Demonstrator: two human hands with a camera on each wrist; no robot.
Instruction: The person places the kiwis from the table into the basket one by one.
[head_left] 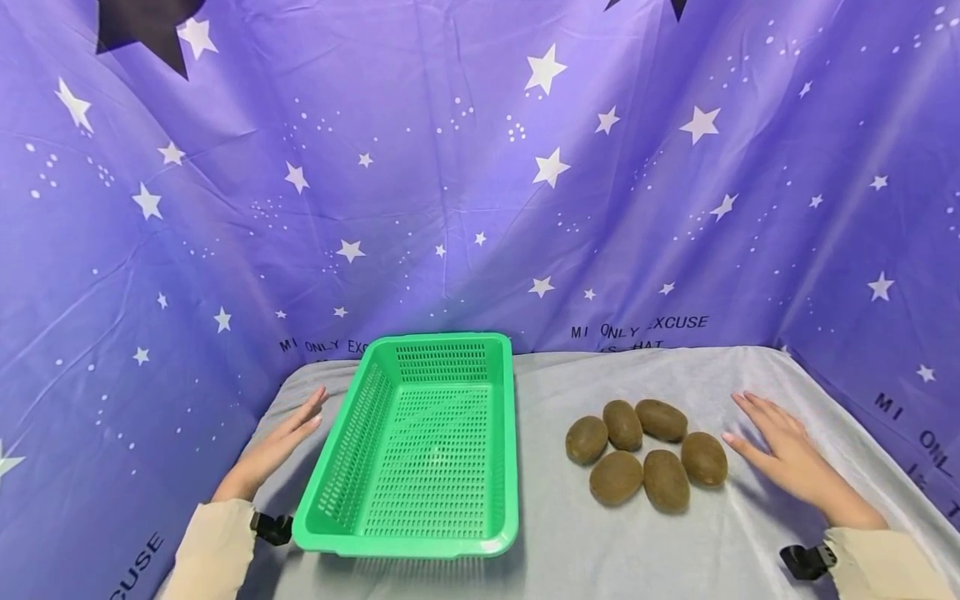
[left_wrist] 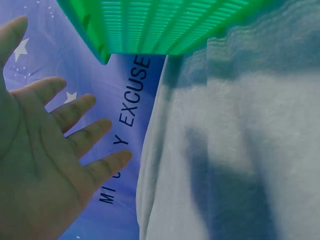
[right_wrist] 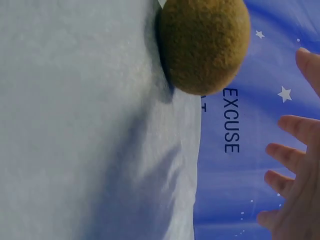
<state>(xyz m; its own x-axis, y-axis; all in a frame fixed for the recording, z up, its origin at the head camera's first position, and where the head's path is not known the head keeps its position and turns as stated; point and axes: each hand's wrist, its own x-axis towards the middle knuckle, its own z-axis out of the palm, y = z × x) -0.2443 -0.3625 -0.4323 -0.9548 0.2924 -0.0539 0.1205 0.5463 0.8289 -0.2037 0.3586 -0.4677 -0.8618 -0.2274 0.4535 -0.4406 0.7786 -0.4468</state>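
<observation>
Left hand (head_left: 273, 450) beside the basket (head_left: 405, 546), right hand (head_left: 783, 460) just beside six kiwis (head_left: 666, 481) — both spread, holding nothing. Looks pre-grab to anyone — next move probably needs a curled grip.

Passage seems free between green basket (head_left: 405, 546) and kiwis (head_left: 665, 482).

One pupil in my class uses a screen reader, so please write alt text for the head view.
Six brown kiwifruit lie grouped on grey cloth to the right of a green basket. A person's left hand is beside the basket, the right hand beside the kiwifruit, both holding nothing. Purple star-patterned fabric hangs behind.
</observation>
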